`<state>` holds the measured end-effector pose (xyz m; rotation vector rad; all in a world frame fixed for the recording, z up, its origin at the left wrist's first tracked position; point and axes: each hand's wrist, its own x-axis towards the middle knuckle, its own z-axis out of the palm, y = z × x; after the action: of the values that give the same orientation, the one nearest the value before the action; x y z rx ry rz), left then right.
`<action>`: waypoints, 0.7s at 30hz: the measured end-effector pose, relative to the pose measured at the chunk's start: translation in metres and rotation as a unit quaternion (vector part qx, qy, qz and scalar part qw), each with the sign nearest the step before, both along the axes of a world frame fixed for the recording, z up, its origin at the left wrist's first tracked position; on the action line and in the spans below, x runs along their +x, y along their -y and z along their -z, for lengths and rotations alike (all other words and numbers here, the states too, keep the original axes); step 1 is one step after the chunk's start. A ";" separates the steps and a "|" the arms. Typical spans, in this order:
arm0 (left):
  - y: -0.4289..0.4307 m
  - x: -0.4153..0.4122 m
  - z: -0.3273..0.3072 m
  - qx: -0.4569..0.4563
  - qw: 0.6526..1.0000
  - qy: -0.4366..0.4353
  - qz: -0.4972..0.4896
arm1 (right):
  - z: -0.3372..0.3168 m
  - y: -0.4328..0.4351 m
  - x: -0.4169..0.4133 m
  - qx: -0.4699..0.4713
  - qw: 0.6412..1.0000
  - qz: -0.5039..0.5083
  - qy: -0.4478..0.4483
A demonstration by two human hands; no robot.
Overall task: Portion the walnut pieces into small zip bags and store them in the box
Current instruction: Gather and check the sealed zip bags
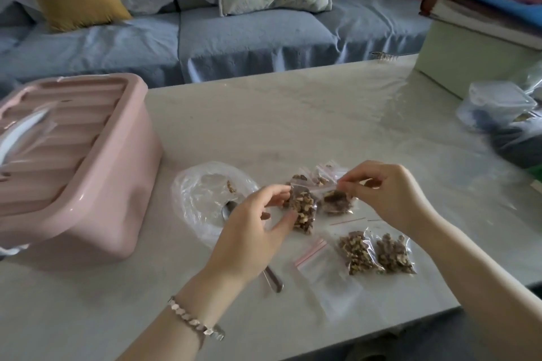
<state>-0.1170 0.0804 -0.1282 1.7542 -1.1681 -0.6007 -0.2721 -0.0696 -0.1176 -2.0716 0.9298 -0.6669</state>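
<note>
While the sealing of one portion is in hand, the items are entered by size. Table [322, 114]: pale, glossy, bearing all that follows. Pink box [73, 173]: at the left, lid on and latched shut as far as can be seen; no bag can be stored until it is opened. Large clear bag [202, 199]: flattened beside the box, almost emptied, a few crumbs left inside. Spoon [228, 209]: laid partly under the left wrist. Empty zip bags [322, 269]: flat, near the table edge. Filled bags [375, 252]: two laid side by side at the right, others behind the hands. Held zip bag [302, 211]: full of walnut pieces, hung between both hands. Left hand [252, 231]: fingers pinched on the bag's left top corner. Right hand [387, 193]: thumb and forefinger closed on the zip strip's right end. Risk: should the strip be pressed unevenly, a gap may be left and pieces spilt when the bag is tipped.
</note>
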 end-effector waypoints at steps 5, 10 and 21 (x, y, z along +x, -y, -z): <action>-0.004 0.006 -0.013 -0.048 0.990 -0.126 0.031 | -0.018 -0.046 0.028 0.119 0.982 -0.063 0.129; -0.017 0.011 -0.015 -0.083 0.975 -0.207 -0.007 | -0.010 -0.069 0.044 0.171 0.966 -0.067 0.183; -0.025 0.026 -0.008 -0.067 0.976 -0.203 -0.041 | -0.008 -0.068 0.043 0.153 0.979 -0.085 0.107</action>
<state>-0.0912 0.1059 -0.1201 1.4696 -0.8268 -0.7700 -0.2292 -0.0019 -0.1095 -1.7453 0.6780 -0.6009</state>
